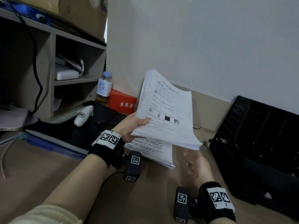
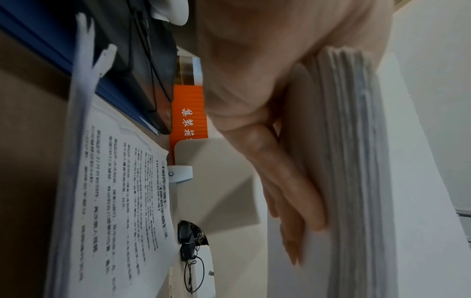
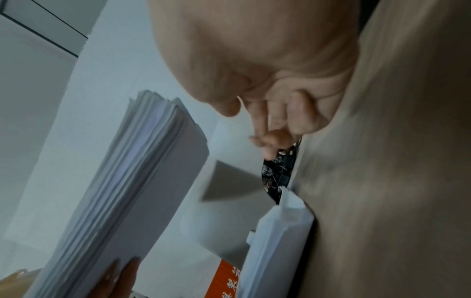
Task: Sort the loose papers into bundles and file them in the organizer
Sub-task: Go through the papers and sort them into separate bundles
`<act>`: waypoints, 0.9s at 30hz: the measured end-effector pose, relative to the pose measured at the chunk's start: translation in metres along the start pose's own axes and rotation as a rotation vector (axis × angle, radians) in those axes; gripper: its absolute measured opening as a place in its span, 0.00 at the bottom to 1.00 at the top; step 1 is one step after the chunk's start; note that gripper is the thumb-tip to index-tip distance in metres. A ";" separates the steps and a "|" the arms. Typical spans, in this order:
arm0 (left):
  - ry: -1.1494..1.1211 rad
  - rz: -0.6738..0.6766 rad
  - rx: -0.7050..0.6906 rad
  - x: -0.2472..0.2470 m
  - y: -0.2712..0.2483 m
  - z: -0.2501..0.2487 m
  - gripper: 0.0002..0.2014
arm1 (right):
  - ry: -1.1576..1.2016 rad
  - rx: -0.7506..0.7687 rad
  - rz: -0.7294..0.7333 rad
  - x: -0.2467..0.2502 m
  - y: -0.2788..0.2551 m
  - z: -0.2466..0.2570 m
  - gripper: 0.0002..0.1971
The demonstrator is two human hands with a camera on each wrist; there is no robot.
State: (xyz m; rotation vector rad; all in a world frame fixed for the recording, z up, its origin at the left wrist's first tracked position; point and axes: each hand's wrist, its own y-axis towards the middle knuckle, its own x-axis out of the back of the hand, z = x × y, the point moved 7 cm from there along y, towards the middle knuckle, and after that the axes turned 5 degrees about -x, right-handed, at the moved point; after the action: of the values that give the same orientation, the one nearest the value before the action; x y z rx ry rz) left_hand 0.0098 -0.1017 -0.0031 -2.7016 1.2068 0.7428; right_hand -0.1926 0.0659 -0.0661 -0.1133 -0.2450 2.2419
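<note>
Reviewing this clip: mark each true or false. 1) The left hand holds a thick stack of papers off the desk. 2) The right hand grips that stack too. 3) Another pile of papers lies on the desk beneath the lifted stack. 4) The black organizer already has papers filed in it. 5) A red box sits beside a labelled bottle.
1) True: the left hand grips the thick stack, raised above the desk.
2) False: the right hand is blurred below the stack, holding nothing.
3) True: a second pile lies flat there.
4) False: the black organizer shows no papers in its visible slots.
5) True: the red box stands next to the bottle.
</note>
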 end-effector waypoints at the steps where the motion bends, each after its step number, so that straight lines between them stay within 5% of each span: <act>1: 0.008 -0.004 0.004 0.000 0.000 0.000 0.22 | 0.073 0.028 0.017 0.001 -0.002 0.006 0.23; 7: 0.019 0.009 0.021 -0.002 -0.003 0.002 0.20 | 0.200 0.108 0.101 -0.001 -0.014 0.028 0.26; 12: 0.043 0.022 0.048 -0.005 -0.006 0.007 0.20 | 0.164 0.119 0.172 -0.011 -0.028 0.040 0.11; 27: 0.011 0.002 0.026 -0.010 -0.009 0.005 0.19 | 0.053 0.392 0.145 -0.015 -0.044 0.054 0.19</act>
State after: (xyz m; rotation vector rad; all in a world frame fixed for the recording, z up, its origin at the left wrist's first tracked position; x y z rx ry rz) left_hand 0.0087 -0.0873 -0.0037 -2.6878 1.2129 0.7083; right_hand -0.1592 0.0738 -0.0040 0.0211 0.2402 2.3827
